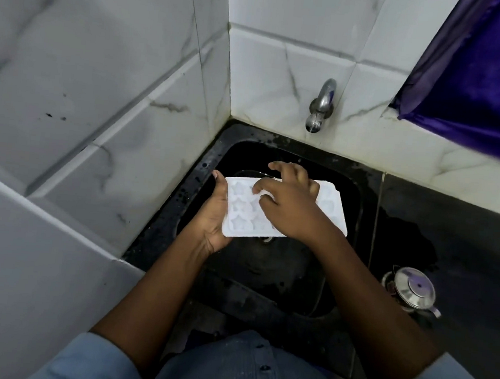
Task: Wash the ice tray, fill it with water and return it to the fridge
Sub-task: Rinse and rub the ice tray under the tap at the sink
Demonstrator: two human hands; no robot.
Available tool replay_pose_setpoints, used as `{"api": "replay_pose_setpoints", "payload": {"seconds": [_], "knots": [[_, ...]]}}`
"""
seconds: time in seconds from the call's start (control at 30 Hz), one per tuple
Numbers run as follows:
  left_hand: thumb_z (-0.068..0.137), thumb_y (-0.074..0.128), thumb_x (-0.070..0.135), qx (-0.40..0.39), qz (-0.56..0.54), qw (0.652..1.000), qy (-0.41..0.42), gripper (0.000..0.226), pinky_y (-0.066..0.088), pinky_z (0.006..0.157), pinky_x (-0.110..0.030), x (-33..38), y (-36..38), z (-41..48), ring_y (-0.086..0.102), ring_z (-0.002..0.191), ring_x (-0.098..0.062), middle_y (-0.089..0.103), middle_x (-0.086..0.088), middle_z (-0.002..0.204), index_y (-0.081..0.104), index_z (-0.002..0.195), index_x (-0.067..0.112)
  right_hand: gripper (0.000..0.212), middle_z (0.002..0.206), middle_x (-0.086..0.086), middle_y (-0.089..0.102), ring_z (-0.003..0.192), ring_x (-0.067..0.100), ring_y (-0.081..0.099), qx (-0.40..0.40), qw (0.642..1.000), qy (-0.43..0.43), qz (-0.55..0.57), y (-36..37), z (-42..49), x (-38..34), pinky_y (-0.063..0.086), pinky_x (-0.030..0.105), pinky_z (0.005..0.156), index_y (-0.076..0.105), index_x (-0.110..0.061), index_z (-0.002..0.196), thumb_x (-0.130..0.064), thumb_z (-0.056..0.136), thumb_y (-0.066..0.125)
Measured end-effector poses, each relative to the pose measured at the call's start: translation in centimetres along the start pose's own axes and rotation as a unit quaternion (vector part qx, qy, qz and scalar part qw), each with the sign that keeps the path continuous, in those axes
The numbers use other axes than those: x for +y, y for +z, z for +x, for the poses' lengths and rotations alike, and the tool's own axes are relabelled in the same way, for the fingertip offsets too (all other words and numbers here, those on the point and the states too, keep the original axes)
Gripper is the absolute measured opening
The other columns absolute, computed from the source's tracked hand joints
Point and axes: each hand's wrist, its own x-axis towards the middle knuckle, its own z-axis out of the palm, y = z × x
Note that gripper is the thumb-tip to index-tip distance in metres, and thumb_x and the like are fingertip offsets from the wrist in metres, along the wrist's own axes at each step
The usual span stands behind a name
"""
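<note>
1. Ice tray, white with star-shaped moulds, was held roughly level above the basin of the black sink. Its long sides ran left to right, and open basin showed past its far and near edges.
2. Left hand gripped the tray's left short edge, with the thumb on the far-left corner and the palm and fingers curled beneath.
3. Right hand lay on top of the tray, its fingers spread wide and loosely bent, tips touching the moulded face. The forefinger reached past the far edge.
4. Tap projected from the tiled back wall above the sink's far rim, well apart from the tray, with free room between them.
5. Tiled side wall closed off the left, just beside the sink rim.
6. Counter, black, stretched right of the sink. A steel lidded vessel stood on it, apart from the right forearm.
7. Purple cloth hung at the upper right, above the counter.
</note>
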Motion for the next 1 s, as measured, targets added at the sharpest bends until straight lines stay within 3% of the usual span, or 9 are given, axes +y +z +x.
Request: {"api": "replay_pose_setpoints", "payload": {"seconds": [0.1,0.23,0.3,0.47,0.57,0.7,0.83,0.9,1.0], "knots": [[0.089,0.023,0.093,-0.001,0.006,1.0,-0.005,0.11,0.06,0.099,-0.052,-0.6,0.1,-0.3,0.068,0.129,-0.037,0.067,-0.025,0.142,0.075,0.131,0.006,0.029,0.167,-0.004,0.025,0.157,0.025,0.002,-0.02,0.999,-0.001,-0.049,0.3,-0.3,0.2,0.006,0.05,0.118,0.07,-0.04,0.119,-0.034,0.097,0.051],[0.088,0.022,0.094,0.007,0.024,1.0,-0.011,0.115,0.041,0.121,-0.057,-0.9,0.0,-0.4,0.06,0.138,-0.04,0.06,-0.028,0.149,0.053,0.152,0.004,0.027,0.17,-0.003,0.021,0.159,0.028,-0.001,-0.033,0.997,0.004,-0.071,0.2,-0.8,0.1,0.005,0.053,0.119,0.068,-0.039,0.12,-0.038,0.097,0.053],[0.087,0.024,0.095,0.003,0.025,1.0,-0.009,0.115,0.036,0.124,-0.06,-0.9,0.0,-0.3,0.059,0.14,-0.041,0.058,-0.028,0.151,0.053,0.152,0.005,0.028,0.172,-0.003,0.017,0.159,0.029,-0.002,-0.031,0.997,0.01,-0.072,0.1,-0.9,-0.1,0.004,0.053,0.119,0.068,-0.041,0.122,-0.039,0.098,0.054],[0.081,0.028,0.098,-0.006,0.005,1.0,-0.011,0.117,0.057,0.101,-0.063,-0.4,-0.4,-0.4,0.064,0.132,-0.044,0.062,-0.027,0.147,0.063,0.146,0.008,0.035,0.176,-0.003,0.008,0.16,0.03,-0.008,-0.041,0.997,0.011,-0.067,0.0,-1.0,-0.7,0.004,0.055,0.121,0.064,-0.043,0.131,-0.038,0.098,0.055],[0.082,0.028,0.098,-0.001,0.015,1.0,-0.008,0.119,0.047,0.113,-0.065,-0.4,-0.4,-0.6,0.057,0.141,-0.044,0.057,-0.027,0.153,0.05,0.156,0.009,0.031,0.177,-0.003,-0.004,0.159,0.033,-0.019,-0.038,0.997,0.012,-0.072,0.0,-0.8,-1.1,0.006,0.057,0.12,0.065,-0.041,0.128,-0.04,0.098,0.056],[0.083,0.028,0.097,-0.01,-0.003,1.0,-0.009,0.119,0.053,0.107,-0.063,-0.4,-0.5,-0.7,0.058,0.139,-0.043,0.056,-0.027,0.153,0.048,0.156,0.006,0.033,0.177,-0.005,-0.008,0.159,0.031,-0.023,-0.056,0.997,0.005,-0.056,0.1,-0.8,-1.0,0.005,0.055,0.12,0.065,-0.042,0.128,-0.036,0.098,0.055],[0.086,0.025,0.095,0.007,-0.006,1.0,0.001,0.111,0.061,0.091,-0.061,-0.5,-0.7,-0.8,0.065,0.132,-0.042,0.062,-0.022,0.149,0.056,0.153,0.012,0.019,0.177,-0.007,-0.001,0.16,0.024,-0.018,0.014,0.999,0.016,0.027,-0.8,-1.1,0.3,0.009,0.055,0.118,0.062,-0.036,0.106,-0.022,0.092,0.059],[0.087,0.024,0.095,0.017,0.003,1.0,0.009,0.111,0.06,0.093,-0.062,-0.4,-0.8,-0.9,0.063,0.134,-0.043,0.061,-0.022,0.15,0.058,0.151,0.012,0.017,0.177,-0.007,-0.005,0.16,0.026,-0.02,0.026,0.999,0.022,0.007,-1.1,-1.1,1.2,0.008,0.056,0.118,0.062,-0.037,0.101,-0.023,0.092,0.059],[0.086,0.027,0.095,0.031,0.006,0.999,0.011,0.111,0.056,0.102,-0.061,-0.4,-1.2,-1.0,0.06,0.138,-0.042,0.06,-0.022,0.152,0.059,0.151,0.011,0.024,0.176,-0.007,-0.012,0.159,0.03,-0.024,0.003,0.999,0.027,-0.037,-1.1,-0.9,1.7,0.006,0.057,0.12,0.068,-0.041,0.112,-0.029,0.096,0.056]]}}
